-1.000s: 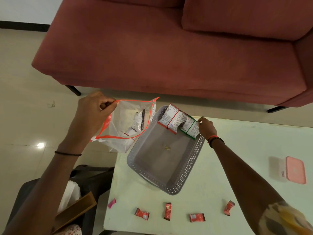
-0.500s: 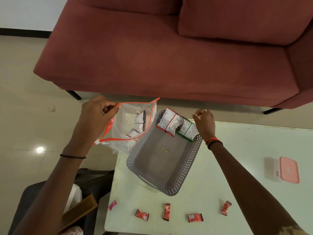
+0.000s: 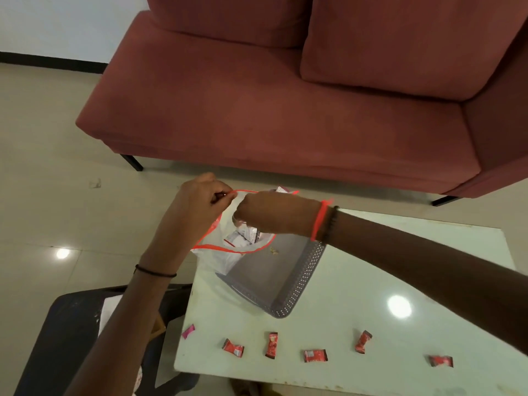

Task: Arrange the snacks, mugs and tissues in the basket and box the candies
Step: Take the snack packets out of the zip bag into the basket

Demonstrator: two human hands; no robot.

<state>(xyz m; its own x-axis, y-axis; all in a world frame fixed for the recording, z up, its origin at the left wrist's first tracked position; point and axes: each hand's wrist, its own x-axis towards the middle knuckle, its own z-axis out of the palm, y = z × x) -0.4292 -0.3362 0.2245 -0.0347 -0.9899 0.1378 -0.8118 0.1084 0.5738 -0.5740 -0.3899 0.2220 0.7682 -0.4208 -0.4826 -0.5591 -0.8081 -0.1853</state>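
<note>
My left hand pinches the red-edged rim of a clear plastic bag and holds it open over the table's left edge. My right hand reaches across the grey perforated basket into the bag's mouth, fingers down among the white snack packets; whether it holds one is hidden. My right forearm covers the snack packets at the basket's far end. Several red wrapped candies lie in a row along the near edge of the white table.
A red sofa stands beyond the table. A dark stool with papers sits at the lower left beside the table. One pink candy lies near the table's left edge. Tiled floor stretches to the left.
My right hand left the packets at the basket's far end and moved left into the bag. The view shifted, so the pink-lidded box is out of frame.
</note>
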